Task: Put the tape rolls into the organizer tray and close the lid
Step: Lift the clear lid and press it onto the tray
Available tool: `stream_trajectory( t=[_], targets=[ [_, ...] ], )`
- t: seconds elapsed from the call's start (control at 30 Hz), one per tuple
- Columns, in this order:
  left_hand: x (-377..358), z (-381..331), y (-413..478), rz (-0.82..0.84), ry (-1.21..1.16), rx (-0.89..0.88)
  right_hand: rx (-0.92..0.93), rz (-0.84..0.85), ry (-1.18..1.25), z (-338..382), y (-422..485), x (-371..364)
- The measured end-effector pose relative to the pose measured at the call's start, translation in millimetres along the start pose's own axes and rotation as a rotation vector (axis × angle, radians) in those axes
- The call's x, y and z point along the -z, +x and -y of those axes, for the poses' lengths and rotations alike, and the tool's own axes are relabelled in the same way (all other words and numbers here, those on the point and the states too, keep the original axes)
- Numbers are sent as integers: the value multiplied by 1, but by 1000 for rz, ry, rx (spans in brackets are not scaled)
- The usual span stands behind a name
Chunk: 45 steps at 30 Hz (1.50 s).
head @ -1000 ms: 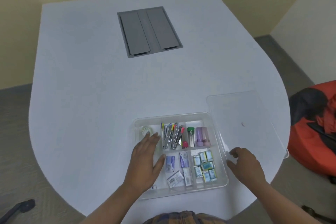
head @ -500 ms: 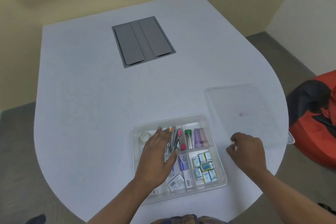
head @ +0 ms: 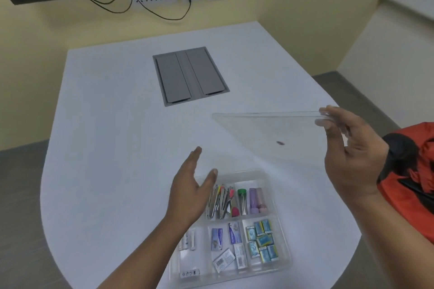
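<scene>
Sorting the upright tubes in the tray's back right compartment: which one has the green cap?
The leftmost tube, clear with a green cap, next to the pens; the two to its right are purple and pink.

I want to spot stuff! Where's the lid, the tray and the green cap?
lid (head: 270,134), head view, clear middle panel.
tray (head: 285,245), head view, right wall.
green cap (head: 242,191), head view, top of the tube.

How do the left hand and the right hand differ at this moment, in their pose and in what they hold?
The right hand grips the clear lid at its edge, lifted off the table; the left hand holds nothing. The left hand is open with fingers extended, above the left side of the organizer tray; the right hand's fingers curl around the lid, to the right of the tray and farther away. Both are bare and raised above the table.
</scene>
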<state>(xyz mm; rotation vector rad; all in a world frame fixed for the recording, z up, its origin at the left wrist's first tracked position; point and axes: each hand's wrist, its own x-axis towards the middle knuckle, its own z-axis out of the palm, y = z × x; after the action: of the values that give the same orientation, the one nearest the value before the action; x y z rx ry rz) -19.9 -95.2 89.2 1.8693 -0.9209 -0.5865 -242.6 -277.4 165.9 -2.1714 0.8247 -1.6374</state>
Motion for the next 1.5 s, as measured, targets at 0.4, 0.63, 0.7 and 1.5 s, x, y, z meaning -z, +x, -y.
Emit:
stream_trajectory(
  t=[0.4, 0.63, 0.7, 1.5],
  targets=[
    [46, 41, -9, -312, -469, 372, -383, 210, 158, 30, -27, -37],
    [46, 87, -34, -209, -58, 432, -424, 349, -29, 2, -89, -55],
    [44, 99, -39, -198, 70, 462, -545, 434, -10, -9, -105, -63],
    [-1, 146, -56, -49, 599, 131, -422, 905, -401, -63, -184, -84]
  ],
)
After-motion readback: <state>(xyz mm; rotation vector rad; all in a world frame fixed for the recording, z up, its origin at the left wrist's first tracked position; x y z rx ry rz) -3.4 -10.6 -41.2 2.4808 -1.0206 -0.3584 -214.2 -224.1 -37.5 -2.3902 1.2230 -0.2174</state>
